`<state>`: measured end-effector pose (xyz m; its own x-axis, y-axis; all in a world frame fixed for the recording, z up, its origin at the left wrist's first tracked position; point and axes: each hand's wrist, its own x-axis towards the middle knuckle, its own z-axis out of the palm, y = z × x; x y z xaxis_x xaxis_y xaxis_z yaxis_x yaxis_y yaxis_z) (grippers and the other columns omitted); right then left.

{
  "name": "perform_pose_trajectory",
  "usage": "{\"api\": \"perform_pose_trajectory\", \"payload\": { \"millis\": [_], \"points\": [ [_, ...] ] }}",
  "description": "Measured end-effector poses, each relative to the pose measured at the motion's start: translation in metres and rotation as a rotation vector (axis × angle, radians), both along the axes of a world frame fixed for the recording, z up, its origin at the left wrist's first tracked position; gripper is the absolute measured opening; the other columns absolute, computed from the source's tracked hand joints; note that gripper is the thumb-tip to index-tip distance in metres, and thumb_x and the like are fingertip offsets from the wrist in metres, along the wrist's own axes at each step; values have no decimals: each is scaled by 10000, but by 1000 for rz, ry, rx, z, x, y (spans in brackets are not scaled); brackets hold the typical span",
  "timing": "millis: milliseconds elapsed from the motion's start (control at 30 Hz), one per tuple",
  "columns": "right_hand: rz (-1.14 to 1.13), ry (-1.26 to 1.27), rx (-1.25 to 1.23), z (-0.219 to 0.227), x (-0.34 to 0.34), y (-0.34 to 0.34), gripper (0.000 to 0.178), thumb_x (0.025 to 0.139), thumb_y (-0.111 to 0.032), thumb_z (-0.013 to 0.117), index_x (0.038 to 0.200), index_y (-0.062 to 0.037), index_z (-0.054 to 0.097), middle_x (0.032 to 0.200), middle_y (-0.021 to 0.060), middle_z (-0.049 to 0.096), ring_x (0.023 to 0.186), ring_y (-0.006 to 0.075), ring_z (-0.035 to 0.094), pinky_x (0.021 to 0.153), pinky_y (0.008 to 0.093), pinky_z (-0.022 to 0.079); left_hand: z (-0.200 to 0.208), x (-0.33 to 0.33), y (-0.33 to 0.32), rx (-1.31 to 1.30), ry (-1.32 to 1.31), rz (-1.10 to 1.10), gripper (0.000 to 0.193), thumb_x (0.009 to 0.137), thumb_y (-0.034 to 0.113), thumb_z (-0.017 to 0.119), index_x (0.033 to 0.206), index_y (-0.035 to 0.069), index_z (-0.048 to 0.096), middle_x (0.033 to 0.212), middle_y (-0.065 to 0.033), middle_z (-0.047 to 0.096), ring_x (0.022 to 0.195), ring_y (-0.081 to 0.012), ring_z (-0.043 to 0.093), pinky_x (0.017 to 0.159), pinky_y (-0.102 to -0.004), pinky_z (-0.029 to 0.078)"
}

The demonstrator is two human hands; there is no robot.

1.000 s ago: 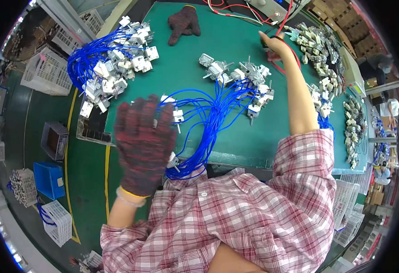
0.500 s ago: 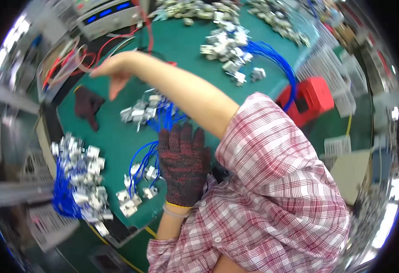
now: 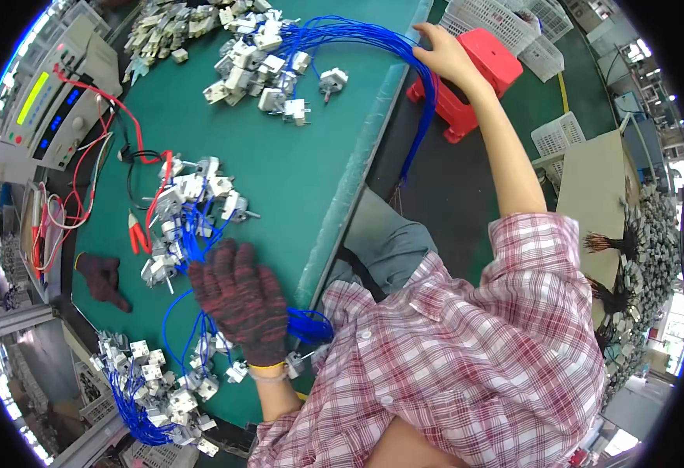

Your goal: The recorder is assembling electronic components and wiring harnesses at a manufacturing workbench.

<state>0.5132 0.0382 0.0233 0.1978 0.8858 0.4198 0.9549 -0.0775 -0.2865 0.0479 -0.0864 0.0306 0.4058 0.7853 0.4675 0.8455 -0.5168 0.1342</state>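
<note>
My left hand [image 3: 242, 306], in a dark red and black knitted glove, lies flat over a bundle of blue wires [image 3: 311, 326], its fingers stretched out. From under it the wires run to white and metal connector pieces [image 3: 202, 187] on the green mat. My right hand [image 3: 445, 56] is bare and reaches past the table's right edge. Its thumb and fingers are apart, at a second bundle of blue wires [image 3: 426, 101] that hangs over that edge. White connectors [image 3: 252, 66] at this bundle's other end rest on the mat.
A power supply [image 3: 57, 105] with red leads and red-handled clips [image 3: 137, 234] stands at left. An empty dark glove [image 3: 102, 281] lies near more wired connectors [image 3: 147, 382]. Beyond the right edge are a red stool [image 3: 492, 58] and white plastic baskets [image 3: 490, 23].
My right hand has swung from the far left across to the wires at the right edge. The view has turned rightward. My left hand stays on the middle wires.
</note>
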Motion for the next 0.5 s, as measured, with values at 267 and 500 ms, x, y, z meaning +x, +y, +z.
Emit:
{"api": "perform_pose_trajectory", "payload": {
  "millis": [267,500],
  "points": [
    [35,-57,-146,-37,-14,62,632,742,-401,691,1196,-23,467,1175,214,513,1136,385,480,923,488,419,-2,8,-2,-13,92,27,269,746,86,604,1014,84,599,1138,-115,567,1113,-301,517,1063,-512,289],
    [106,27,161,-67,11,78,282,747,-221,686,867,-33,513,816,185,604,848,373,595,707,465,471,2,18,-3,-57,193,50,271,761,80,591,1032,77,605,1147,-120,567,1126,-309,507,1070,-517,282]
  ]
}}
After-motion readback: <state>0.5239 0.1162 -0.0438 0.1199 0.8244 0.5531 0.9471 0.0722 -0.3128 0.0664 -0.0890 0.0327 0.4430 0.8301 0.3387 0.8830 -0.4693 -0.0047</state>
